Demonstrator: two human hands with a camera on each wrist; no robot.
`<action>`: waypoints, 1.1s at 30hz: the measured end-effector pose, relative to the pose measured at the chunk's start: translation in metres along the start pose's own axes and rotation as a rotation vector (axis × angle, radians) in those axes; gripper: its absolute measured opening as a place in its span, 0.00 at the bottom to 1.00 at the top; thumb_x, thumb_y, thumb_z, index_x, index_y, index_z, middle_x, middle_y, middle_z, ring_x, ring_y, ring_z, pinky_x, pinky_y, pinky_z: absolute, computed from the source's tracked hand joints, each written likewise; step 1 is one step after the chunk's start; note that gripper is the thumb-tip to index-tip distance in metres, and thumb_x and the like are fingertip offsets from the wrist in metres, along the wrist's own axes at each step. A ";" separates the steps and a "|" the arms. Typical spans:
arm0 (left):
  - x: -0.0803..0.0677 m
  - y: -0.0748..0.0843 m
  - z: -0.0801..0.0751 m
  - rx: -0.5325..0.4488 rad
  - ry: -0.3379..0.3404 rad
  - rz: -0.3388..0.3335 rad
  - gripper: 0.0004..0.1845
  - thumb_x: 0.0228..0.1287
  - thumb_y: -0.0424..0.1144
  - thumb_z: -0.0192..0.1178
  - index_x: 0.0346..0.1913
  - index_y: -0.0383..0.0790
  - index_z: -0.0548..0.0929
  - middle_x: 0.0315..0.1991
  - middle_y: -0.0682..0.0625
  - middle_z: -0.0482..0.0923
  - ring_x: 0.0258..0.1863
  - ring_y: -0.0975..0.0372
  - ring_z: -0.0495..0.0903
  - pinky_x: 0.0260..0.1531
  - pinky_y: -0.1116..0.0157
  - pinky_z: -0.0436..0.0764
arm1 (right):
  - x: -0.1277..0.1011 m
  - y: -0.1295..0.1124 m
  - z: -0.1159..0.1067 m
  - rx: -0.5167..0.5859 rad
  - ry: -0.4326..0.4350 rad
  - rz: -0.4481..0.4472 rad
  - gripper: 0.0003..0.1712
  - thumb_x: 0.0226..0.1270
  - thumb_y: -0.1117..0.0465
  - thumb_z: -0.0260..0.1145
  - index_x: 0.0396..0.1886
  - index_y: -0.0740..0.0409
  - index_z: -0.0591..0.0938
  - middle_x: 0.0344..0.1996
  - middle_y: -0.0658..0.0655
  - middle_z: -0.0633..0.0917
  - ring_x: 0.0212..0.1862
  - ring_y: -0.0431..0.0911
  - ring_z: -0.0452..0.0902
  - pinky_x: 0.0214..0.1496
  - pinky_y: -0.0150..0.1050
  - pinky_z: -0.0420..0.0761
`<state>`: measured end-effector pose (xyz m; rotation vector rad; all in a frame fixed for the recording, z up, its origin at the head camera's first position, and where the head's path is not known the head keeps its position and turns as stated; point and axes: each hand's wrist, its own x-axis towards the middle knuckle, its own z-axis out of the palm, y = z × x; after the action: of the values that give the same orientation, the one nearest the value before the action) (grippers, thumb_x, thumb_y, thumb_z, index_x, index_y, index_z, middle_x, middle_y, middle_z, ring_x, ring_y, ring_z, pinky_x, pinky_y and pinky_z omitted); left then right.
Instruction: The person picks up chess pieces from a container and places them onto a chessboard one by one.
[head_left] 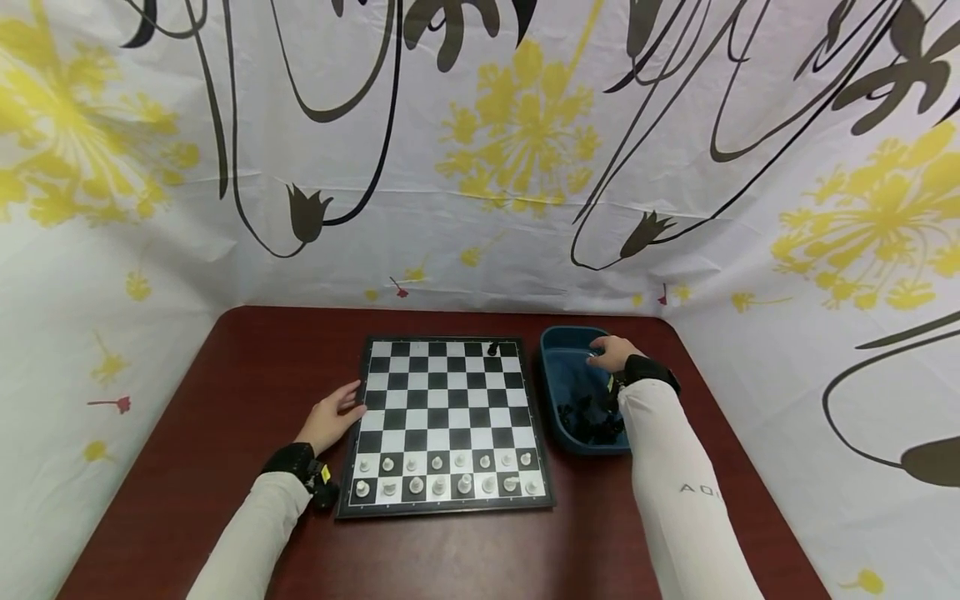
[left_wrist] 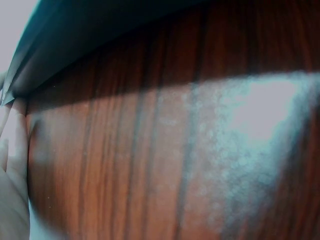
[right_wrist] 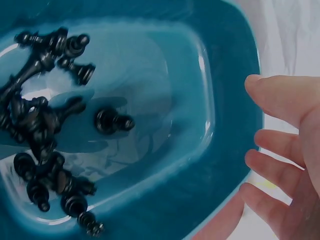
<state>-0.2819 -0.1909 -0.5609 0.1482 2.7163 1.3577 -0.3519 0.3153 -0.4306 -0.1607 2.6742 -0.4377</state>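
Observation:
My left hand (head_left: pixel 330 419) rests at the left edge of a chessboard (head_left: pixel 447 392), its thumb and fingertips touching the border. In the left wrist view its straight fingers (left_wrist: pixel 17 130) reach the board's dark side. White chess pieces (head_left: pixel 438 485) stand in two rows on the near side. One black chess piece (head_left: pixel 492 349) stands on the far row, towards the right. Over the far end of a blue plastic tub (head_left: pixel 551 367) is my right hand (head_left: pixel 617 352), fingers spread and holding nothing. Black chess pieces (right_wrist: pixel 42 125) lie heaped in the tub, with a single one (right_wrist: pixel 112 121) apart.
The board and tub sit side by side on a dark red wooden table (head_left: pixel 277 358). Patterned white cloth (head_left: pixel 420 242) hangs behind the table and along both sides. The tub's raised rim stands close to the board's right edge.

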 end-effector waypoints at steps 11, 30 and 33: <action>0.002 -0.003 0.000 -0.005 0.003 0.002 0.32 0.62 0.46 0.57 0.67 0.38 0.62 0.58 0.33 0.68 0.55 0.46 0.72 0.55 0.50 0.70 | 0.016 0.044 0.025 -0.006 -0.010 -0.011 0.29 0.65 0.53 0.57 0.59 0.69 0.69 0.56 0.71 0.71 0.54 0.64 0.68 0.50 0.55 0.72; 0.001 0.000 0.002 -0.002 0.008 -0.019 0.32 0.62 0.45 0.57 0.67 0.39 0.61 0.58 0.33 0.68 0.56 0.46 0.71 0.56 0.50 0.69 | 0.104 0.161 0.097 -0.001 0.017 -0.199 0.28 0.57 0.45 0.64 0.53 0.57 0.76 0.48 0.61 0.78 0.46 0.54 0.75 0.39 0.48 0.76; 0.001 0.000 0.002 -0.006 0.004 -0.020 0.32 0.62 0.45 0.56 0.67 0.40 0.61 0.58 0.33 0.68 0.56 0.46 0.71 0.56 0.50 0.69 | 0.102 0.159 0.101 -0.013 0.010 -0.227 0.26 0.58 0.51 0.65 0.53 0.58 0.76 0.48 0.61 0.78 0.46 0.53 0.75 0.39 0.47 0.76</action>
<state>-0.2824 -0.1894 -0.5625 0.1170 2.7095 1.3618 -0.4079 0.4188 -0.6090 -0.4698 2.6791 -0.4919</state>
